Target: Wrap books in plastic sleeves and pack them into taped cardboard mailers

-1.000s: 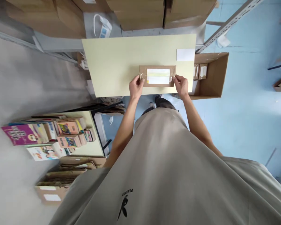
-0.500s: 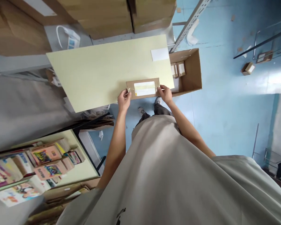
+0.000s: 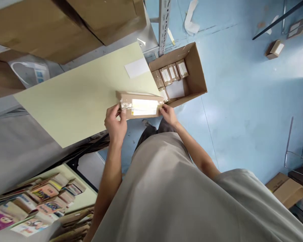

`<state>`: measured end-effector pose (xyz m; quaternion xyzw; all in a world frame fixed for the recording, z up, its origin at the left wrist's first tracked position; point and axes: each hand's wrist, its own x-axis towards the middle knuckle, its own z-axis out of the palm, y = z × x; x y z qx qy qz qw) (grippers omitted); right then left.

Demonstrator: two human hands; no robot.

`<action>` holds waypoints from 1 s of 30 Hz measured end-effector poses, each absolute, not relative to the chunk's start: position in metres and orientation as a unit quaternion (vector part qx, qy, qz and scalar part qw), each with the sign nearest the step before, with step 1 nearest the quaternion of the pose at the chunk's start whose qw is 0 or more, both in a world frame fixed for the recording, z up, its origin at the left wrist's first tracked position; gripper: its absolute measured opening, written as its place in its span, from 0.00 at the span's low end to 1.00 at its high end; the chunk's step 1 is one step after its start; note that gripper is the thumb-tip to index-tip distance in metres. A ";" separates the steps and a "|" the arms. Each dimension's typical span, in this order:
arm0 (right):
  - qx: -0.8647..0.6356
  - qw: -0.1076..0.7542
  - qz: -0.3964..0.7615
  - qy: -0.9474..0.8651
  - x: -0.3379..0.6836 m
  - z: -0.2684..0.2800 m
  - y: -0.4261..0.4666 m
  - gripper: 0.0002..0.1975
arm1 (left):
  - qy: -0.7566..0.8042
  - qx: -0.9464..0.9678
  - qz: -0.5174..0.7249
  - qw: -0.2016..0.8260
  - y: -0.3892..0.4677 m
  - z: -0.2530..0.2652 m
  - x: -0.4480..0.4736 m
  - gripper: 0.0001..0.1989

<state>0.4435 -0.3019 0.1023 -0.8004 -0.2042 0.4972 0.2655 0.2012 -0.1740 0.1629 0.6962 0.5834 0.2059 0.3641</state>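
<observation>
The left hand (image 3: 116,125) and right hand (image 3: 169,115) hold a box (image 3: 141,106) by its ends at the surface's (image 3: 80,87) near edge. Tape (image 3: 126,105) and label (image 3: 144,110) look already on; it is outside the carton (image 3: 195,72) holding other boxes (image 3: 173,71).

No text legible: the label (image 3: 144,107) on the box (image 3: 129,113) and the book covers (image 3: 44,192) seem too blurred.

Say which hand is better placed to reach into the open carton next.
Probably the right hand: it holds the end of the parcel nearest the open carton, while the left hand grips the far end.
</observation>
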 end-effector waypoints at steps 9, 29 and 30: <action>-0.761 0.506 0.400 0.067 0.579 0.020 -0.398 0.17 | 0.400 0.804 0.089 0.431 -0.200 0.095 0.461 0.26; -0.685 0.477 0.422 0.354 0.599 -0.178 -0.389 0.11 | 0.331 0.815 -0.141 0.455 -0.185 -0.170 0.578 0.44; -0.686 0.473 0.422 0.357 0.599 -0.183 -0.389 0.11 | 0.328 0.812 -0.151 0.458 -0.181 -0.175 0.579 0.43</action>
